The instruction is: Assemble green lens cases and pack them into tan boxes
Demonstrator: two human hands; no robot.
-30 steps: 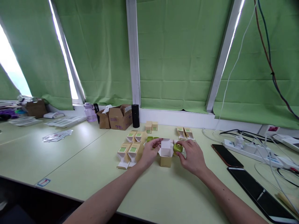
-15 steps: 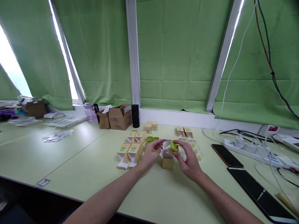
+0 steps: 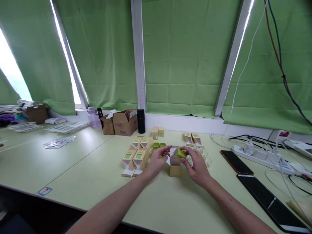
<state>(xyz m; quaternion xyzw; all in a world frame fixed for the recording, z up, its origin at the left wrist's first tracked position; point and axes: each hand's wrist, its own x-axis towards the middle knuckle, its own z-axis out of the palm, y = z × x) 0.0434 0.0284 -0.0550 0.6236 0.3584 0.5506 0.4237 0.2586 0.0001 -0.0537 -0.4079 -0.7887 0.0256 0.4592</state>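
Observation:
A small kraft cardboard box (image 3: 175,171) with white inner flaps raised stands on the table in front of me. My right hand (image 3: 197,167) pinches a small clear container with a green lid (image 3: 180,153), tilted at the box's open top. At the box's left side, my left hand (image 3: 158,160) has its fingers closed on a raised flap. Several similar boxes (image 3: 138,157) with green labels stand open just left of my left hand. Behind that hand are green lids (image 3: 159,144), partly hidden. Clear plastic pieces (image 3: 207,159) lie behind my right hand.
Small boxes (image 3: 158,132) and two more open boxes (image 3: 193,139) stand further back. At right lie a phone (image 3: 236,162), a tablet (image 3: 270,201) and a power strip (image 3: 263,157) with cables. Cartons (image 3: 125,123) and a black cylinder (image 3: 140,121) stand back left.
The green-lidded container has tilted and shifted slightly down toward the box's opening in my right hand. My left hand has hardly moved. A bit of another person's hand appears at the left edge.

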